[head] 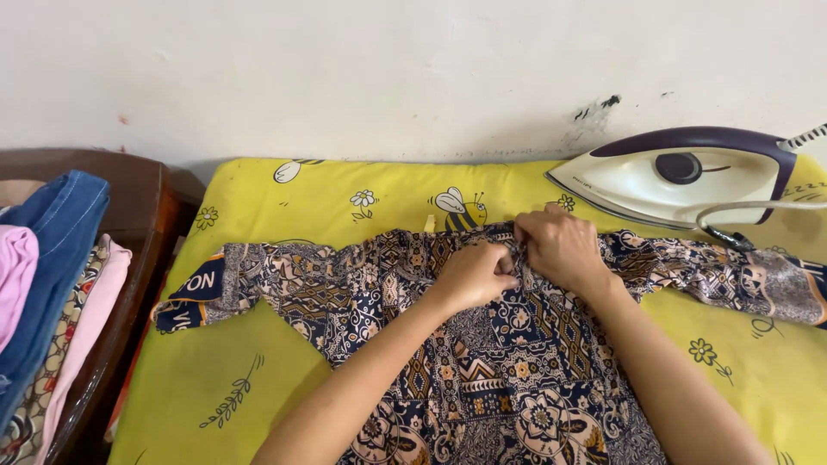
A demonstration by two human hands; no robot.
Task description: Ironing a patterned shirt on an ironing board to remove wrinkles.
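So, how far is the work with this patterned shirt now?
Done: the batik shirt lies spread on the yellow ironing cover, sleeves out. In hand: the left hand and right hand pinch its collar area. Left: the iron lies aside, off the shirt, so pressing seems still ahead.

A shirt (482,344) lies spread on a padded ironing cover (215,379), sleeves reaching left and right. Both hands, left (476,274) beside right (560,248), rest on its collar. An iron (680,176) sits behind the right sleeve. Folded clothes (47,284) are stacked left of the cover.
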